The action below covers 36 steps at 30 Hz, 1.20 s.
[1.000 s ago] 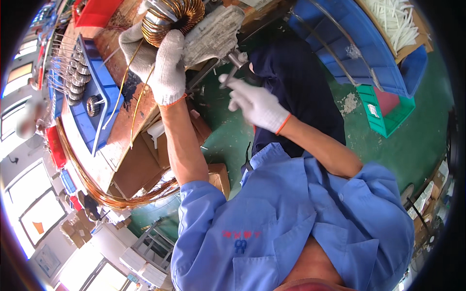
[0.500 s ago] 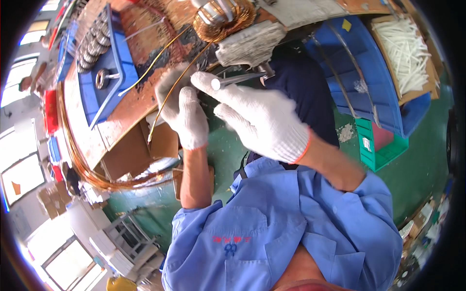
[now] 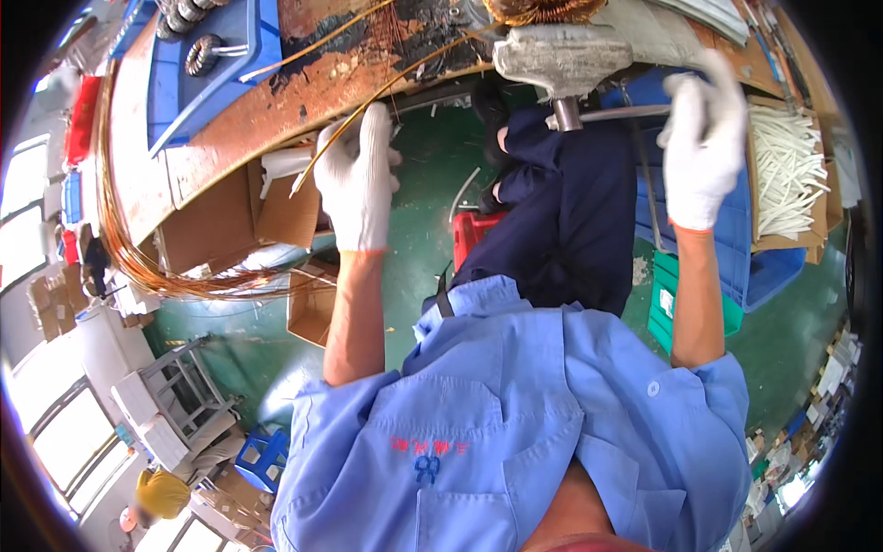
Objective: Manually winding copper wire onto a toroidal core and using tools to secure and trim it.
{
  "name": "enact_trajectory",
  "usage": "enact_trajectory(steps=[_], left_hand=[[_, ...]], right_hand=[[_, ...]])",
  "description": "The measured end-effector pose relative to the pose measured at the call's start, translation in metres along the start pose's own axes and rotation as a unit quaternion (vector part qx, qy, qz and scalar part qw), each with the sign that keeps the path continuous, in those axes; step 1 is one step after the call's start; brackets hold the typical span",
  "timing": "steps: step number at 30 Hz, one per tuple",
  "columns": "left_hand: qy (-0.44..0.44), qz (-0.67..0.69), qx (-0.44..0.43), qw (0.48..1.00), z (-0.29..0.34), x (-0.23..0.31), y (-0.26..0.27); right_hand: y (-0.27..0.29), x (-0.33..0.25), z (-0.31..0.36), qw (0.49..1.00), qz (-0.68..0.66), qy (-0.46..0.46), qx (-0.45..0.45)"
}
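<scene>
A white knit glove with an orange cuff covers each hand. My left hand (image 3: 357,189) is raised below the bench edge, thumb and fingers apart. Across its fingertips slants a copper-coloured wire (image 3: 418,66); whether they touch is unclear. A copper-wound coil (image 3: 543,9) sits at the top, behind a worn grey bench vise (image 3: 563,57). From the vise's screw a metal bar handle (image 3: 625,114) points right, its end at my right hand (image 3: 704,152). That hand is slightly blurred, its thumb and fingers spread; contact with the bar cannot be made out.
A blue tray (image 3: 207,87) with wound rings lies on the bench (image 3: 221,152) at left. Bundled copper wire (image 3: 138,253) loops down beside cardboard boxes (image 3: 207,216). At right are a carton of white tubes (image 3: 786,175), a blue bin (image 3: 736,244) and a green crate (image 3: 658,304).
My right hand has swung from beside my left hand out to the right. The vise handle, which pointed left, now points right. My left hand sits lower against the bench.
</scene>
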<state>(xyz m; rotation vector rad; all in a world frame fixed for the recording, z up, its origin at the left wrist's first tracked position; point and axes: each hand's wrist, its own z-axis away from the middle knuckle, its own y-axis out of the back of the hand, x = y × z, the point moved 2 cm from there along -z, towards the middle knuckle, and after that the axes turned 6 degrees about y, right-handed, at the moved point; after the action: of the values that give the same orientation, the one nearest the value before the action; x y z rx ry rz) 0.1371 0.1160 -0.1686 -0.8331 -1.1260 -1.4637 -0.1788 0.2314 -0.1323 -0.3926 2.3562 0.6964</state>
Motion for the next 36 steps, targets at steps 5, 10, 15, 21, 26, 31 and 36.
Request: enact_trajectory(steps=[5,10,15,21,26,31,36], left_hand=[[0.099,0.117,-0.162,0.975,-0.010,-0.002,-0.006],[0.136,0.371,-0.222,0.891,0.001,-0.002,0.000],[0.095,0.239,-0.216,0.942,0.093,-0.034,-0.007],[0.153,0.035,-0.398,0.904,0.152,-0.070,-0.011],[0.099,0.247,-0.351,0.898,0.109,-0.014,-0.012],[0.101,0.256,-0.403,0.873,0.098,0.019,-0.044],[0.077,0.184,-0.503,0.841,0.131,0.057,-0.076]], right_hand=[[-0.002,-0.033,0.016,0.962,0.176,-0.118,-0.171],[-0.009,-0.098,0.070,0.965,0.022,-0.152,-0.211],[-0.087,-0.089,0.113,0.929,-0.186,-0.162,-0.276],[-0.085,-0.101,0.092,0.865,-0.214,-0.256,-0.374],[0.034,-0.093,0.134,0.897,-0.034,-0.049,-0.437],[0.097,-0.071,0.165,0.906,-0.097,-0.183,-0.370],[0.076,-0.109,0.106,0.936,-0.122,-0.179,-0.279]])
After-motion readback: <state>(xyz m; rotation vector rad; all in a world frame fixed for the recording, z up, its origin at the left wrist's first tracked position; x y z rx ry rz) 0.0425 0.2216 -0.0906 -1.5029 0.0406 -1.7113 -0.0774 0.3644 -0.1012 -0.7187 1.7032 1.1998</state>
